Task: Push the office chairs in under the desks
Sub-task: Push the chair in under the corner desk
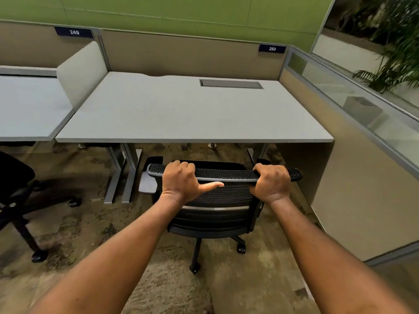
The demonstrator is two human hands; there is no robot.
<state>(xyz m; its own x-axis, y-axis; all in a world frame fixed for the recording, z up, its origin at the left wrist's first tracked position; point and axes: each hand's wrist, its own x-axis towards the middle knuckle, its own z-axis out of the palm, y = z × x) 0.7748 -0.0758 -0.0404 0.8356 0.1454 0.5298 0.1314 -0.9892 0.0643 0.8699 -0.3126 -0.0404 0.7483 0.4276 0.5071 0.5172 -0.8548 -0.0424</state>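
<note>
- The office chair (217, 196) is black, its backrest a dotted mesh with a light grey strip along the top edge.
- The tabletop (186, 109) is plain pale grey, with a darker grey rectangular panel (231, 84) set into it.
- The neighbouring tabletop (27, 107) is the same pale grey.
- The desk legs (127, 175) are mid grey metal.
- The partition panels (192, 55) are tan; the wall (181, 12) above is green.
- The number plates (272, 48) are dark navy with white digits, 249 and 250.
- The carpet (90, 223) is mottled brown, olive and beige.
- The second chair (15, 189) at left is black.
- The plant (394, 55) is dark green.
</note>
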